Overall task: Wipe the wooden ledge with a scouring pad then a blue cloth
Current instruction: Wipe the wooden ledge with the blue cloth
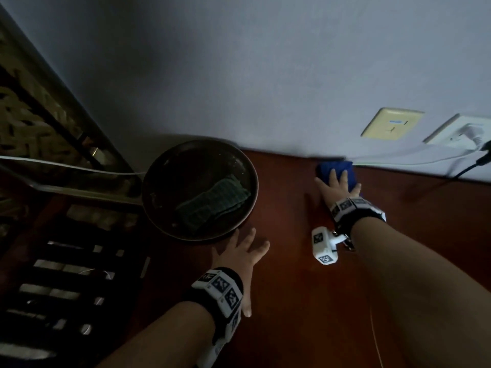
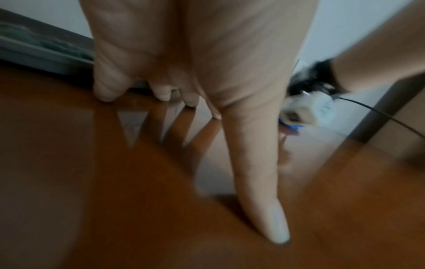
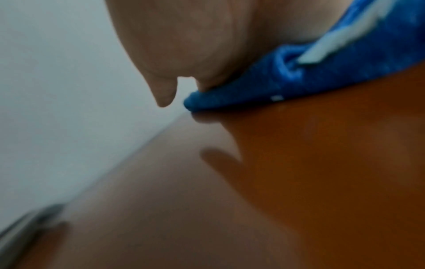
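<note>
The reddish-brown wooden ledge [image 1: 292, 274] runs along a pale wall. My right hand [image 1: 336, 185] lies flat with spread fingers on the folded blue cloth [image 1: 325, 167], pressing it onto the ledge close to the wall; the right wrist view shows the cloth [image 3: 299, 83] under the palm. The green scouring pad [image 1: 212, 201] lies inside a dark round pan [image 1: 159, 181] at the ledge's left end. My left hand [image 1: 240, 251] rests flat and empty on the ledge beside the pan's near rim, its fingers [image 2: 255, 163] spread on the wood.
A yellow wall plate [image 1: 390, 124] and a white socket [image 1: 462, 132] with a plug sit on the wall at right. White and black cables [image 1: 425, 158] trail along the ledge's back edge. A dark slatted frame [image 1: 66, 274] lies to the left, below the ledge.
</note>
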Demonstrator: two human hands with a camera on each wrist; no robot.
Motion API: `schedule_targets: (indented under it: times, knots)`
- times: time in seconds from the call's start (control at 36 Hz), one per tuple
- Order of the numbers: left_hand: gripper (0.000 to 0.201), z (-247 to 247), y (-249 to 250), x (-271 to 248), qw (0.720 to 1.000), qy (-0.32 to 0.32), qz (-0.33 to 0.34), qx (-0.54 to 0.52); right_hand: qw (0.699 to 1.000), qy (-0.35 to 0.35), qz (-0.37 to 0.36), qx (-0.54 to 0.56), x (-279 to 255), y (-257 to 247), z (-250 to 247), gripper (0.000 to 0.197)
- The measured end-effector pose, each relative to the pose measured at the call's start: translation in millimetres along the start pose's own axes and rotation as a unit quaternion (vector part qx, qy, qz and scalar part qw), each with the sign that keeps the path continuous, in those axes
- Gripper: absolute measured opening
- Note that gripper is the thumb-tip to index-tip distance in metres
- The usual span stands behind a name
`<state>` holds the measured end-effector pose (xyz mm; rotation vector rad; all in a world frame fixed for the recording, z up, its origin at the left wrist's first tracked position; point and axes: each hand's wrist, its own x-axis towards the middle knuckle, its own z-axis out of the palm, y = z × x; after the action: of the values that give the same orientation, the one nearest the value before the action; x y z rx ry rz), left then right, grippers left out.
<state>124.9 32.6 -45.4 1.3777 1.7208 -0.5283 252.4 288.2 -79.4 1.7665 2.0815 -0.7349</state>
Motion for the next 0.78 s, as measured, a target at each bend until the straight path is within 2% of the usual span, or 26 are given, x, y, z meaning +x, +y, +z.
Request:
schedule_targets:
  times: [0.08,0.17,0.22,0.39,0.53,0.61,0.69,0.78]
  knots:
    - [0.145,-5.5,3.3,1.5,1.000,-0.017,-0.010,-0.006,0.997,-0.013,-0.059,-0.038,2.2,-30.7,7.9,0.076]
    - [0.143,-10.1,5.8,1.7,1.000,-0.021,-0.019,-0.012,0.992,-0.008,-0.117,-0.041,-11.6,-53.8,17.5,0.070]
    - [0.137,-13.5,6.4,1.5,0.999,-0.025,-0.024,-0.020,0.982,-0.007,-0.171,-0.081,-20.6,-57.7,21.8,0.068]
    - [0.122,-18.0,10.4,2.4,0.999,-0.022,-0.033,0.002,0.928,-0.021,-0.324,-0.181,-35.7,-24.1,30.2,0.061]
    - [0.110,-16.0,17.6,3.4,0.999,-0.006,-0.048,0.017,0.882,-0.039,-0.413,-0.224,-57.4,24.9,36.6,0.057]
    - [0.106,-20.4,28.8,9.2,0.998,0.024,-0.058,0.024,0.868,-0.046,-0.434,-0.237,-56.8,45.1,29.6,0.053]
    - [0.097,-29.5,43.9,18.4,0.995,0.087,-0.046,0.008,0.872,-0.036,-0.413,-0.258,-49.5,45.3,23.5,0.054]
    - [0.114,-39.8,62.1,29.0,0.993,0.095,-0.060,-0.023,0.893,-0.028,-0.368,-0.257,-44.4,33.3,22.0,0.056]
